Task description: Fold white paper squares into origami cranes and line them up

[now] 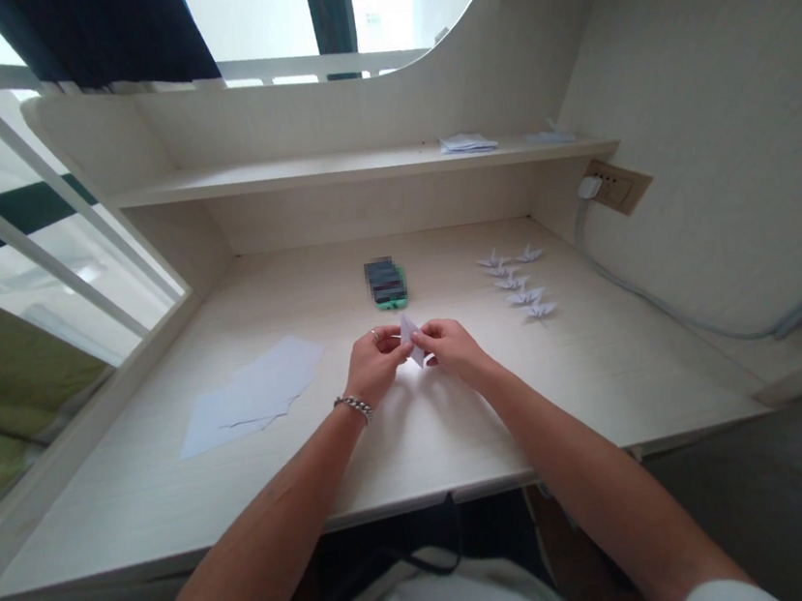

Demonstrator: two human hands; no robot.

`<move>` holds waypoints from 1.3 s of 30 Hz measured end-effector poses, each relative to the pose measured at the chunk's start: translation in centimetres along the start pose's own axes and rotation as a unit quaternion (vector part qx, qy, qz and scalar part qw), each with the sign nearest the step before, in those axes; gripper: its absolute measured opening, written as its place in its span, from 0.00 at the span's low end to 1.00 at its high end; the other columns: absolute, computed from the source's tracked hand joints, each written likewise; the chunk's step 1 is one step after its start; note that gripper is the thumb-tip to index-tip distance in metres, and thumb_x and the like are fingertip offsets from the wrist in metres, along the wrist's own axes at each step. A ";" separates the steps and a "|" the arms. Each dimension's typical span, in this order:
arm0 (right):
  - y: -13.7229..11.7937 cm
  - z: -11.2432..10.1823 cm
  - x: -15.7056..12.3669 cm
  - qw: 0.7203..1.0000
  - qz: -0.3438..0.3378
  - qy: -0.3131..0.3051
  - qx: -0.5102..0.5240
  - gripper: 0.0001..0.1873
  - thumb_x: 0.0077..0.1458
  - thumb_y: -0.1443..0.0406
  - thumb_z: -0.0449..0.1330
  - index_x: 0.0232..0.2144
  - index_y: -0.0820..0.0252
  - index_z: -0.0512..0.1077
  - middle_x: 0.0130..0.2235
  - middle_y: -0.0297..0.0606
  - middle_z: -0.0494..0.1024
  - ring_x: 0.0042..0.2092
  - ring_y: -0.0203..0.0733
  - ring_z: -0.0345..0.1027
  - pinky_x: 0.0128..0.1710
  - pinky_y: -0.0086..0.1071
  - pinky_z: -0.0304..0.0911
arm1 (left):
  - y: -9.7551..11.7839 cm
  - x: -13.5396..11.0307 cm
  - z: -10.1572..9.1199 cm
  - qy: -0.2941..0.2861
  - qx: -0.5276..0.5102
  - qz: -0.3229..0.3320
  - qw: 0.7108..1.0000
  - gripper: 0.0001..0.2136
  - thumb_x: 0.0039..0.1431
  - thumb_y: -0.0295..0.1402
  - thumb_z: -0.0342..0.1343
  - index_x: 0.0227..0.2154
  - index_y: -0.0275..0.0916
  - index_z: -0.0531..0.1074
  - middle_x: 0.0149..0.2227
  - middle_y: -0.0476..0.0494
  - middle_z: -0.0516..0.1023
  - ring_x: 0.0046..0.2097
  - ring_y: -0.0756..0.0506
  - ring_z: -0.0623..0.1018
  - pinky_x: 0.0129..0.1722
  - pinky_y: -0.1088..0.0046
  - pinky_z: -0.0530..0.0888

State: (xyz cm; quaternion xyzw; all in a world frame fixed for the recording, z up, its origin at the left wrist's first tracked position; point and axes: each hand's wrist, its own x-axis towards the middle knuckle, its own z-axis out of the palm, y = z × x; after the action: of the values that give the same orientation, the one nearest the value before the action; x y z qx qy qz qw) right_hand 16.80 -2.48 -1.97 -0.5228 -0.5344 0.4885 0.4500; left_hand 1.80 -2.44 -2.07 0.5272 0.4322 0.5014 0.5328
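Between my two hands, above the middle of the desk, is a small folded piece of white paper (412,340) with a pointed top. My left hand (377,360) pinches its left side, with a ring on a finger and a chain bracelet at the wrist. On the other side, the thumb and fingers of my right hand (448,341) close on the paper. Several folded paper cranes (508,282) sit in a loose group to the right. Flat white paper sheets (258,393) lie overlapping at the left.
A phone-like object with a green edge (387,284), its face pixelated, lies just beyond my hands. Across the back runs a shelf (326,168) with a stack of papers (467,143). A plug (588,187) sits in the wall socket, its cable (666,312) trailing along the right side.
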 end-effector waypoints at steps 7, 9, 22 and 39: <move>-0.1 0.1 -2.0 0.999 -0.031 0.004 0.022 0.15 0.47 0.55 0.64 0.26 0.62 0.72 0.25 0.35 0.75 0.26 0.35 0.68 0.25 0.28 0.66 | 0.3 -1.5 0.4 0.015 -0.020 -0.006 1.000 0.18 0.36 0.34 0.71 0.32 0.33 0.76 0.29 0.41 0.81 0.31 0.46 0.79 0.33 0.71 0.74; -0.2 0.1 -2.8 0.999 -0.028 0.010 0.043 0.16 0.46 0.54 0.64 0.27 0.62 0.72 0.26 0.35 0.75 0.27 0.35 0.69 0.26 0.28 0.66 | 0.8 -2.1 0.5 0.016 -0.021 -0.006 1.000 0.17 0.37 0.35 0.71 0.31 0.33 0.76 0.29 0.42 0.81 0.31 0.46 0.78 0.32 0.71 0.74; 2.1 1.7 -7.7 0.995 -0.007 0.023 0.096 0.17 0.46 0.53 0.65 0.27 0.62 0.73 0.26 0.36 0.76 0.27 0.36 0.68 0.27 0.30 0.64 | 0.0 -7.6 0.3 -0.011 0.049 -0.022 0.998 0.12 0.47 0.41 0.64 0.25 0.36 0.74 0.24 0.46 0.76 0.27 0.49 0.75 0.29 0.73 0.71; 2.4 1.8 -9.3 0.995 -0.069 0.034 0.066 0.14 0.50 0.54 0.62 0.24 0.60 0.72 0.23 0.33 0.73 0.26 0.36 0.66 0.28 0.29 0.64 | 0.0 -9.3 0.2 0.012 0.037 0.008 0.999 0.11 0.46 0.38 0.65 0.22 0.35 0.74 0.21 0.48 0.75 0.25 0.50 0.73 0.29 0.74 0.68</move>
State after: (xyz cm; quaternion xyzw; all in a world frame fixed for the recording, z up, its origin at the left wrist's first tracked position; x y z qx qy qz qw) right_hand 15.80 -11.96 -4.28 -0.4700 -0.5202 0.4721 0.5344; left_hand 0.88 -11.63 -2.69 0.5439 0.4531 0.4955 0.5034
